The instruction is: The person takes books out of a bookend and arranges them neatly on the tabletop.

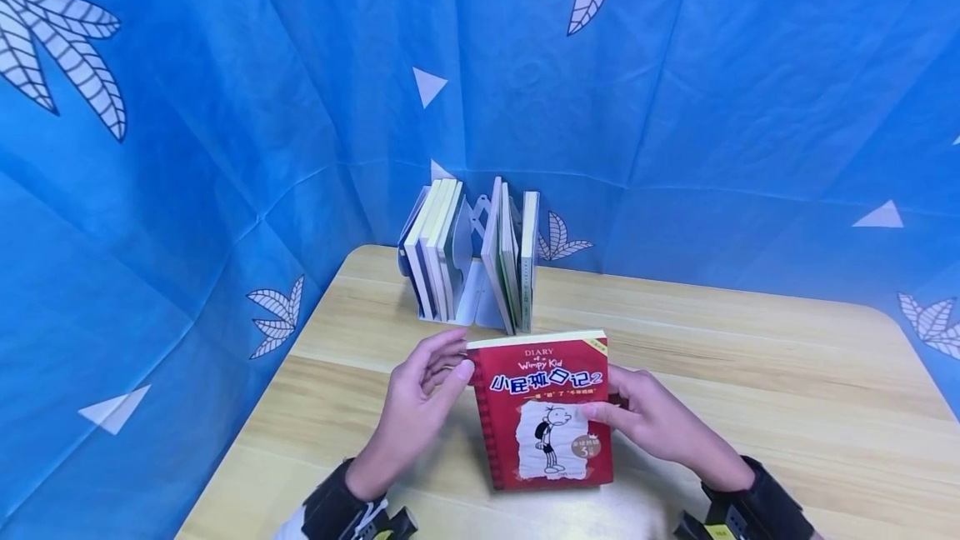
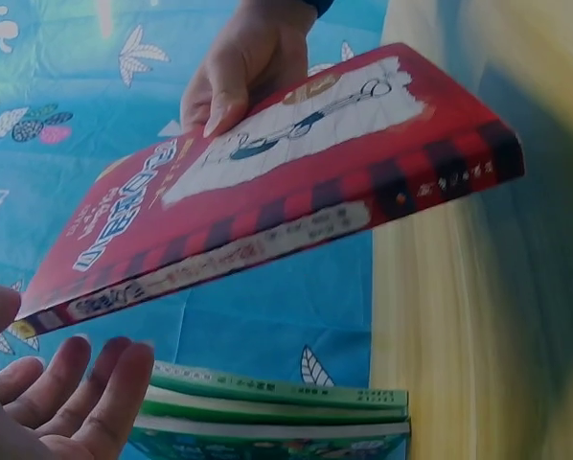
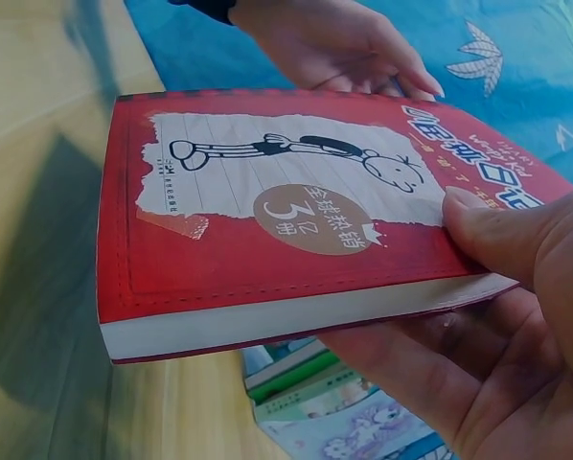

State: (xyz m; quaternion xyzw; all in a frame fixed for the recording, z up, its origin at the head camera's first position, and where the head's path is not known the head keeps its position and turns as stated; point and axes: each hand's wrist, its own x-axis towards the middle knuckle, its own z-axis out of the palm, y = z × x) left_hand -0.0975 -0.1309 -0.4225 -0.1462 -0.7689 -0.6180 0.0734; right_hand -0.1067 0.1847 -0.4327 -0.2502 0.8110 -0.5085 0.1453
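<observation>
A red paperback [image 1: 543,415] with a cartoon figure on its cover is held upright over the table, cover facing me. My right hand [image 1: 660,419] grips its right edge, thumb on the cover and fingers behind, as the right wrist view shows. At the book's upper left corner is my left hand [image 1: 423,398], its fingers spread and loosely bent. In the left wrist view the left fingers [image 2: 104,393] are apart from the cover, and the thumb is right by the corner of the striped spine [image 2: 267,244].
A white metal book rack [image 1: 471,294] stands at the table's back left. Light-edged books [image 1: 435,252] lean in its left part, and thinner books [image 1: 510,261] stand on its right. A blue leaf-patterned cloth [image 1: 562,107] hangs behind the wooden table [image 1: 750,357].
</observation>
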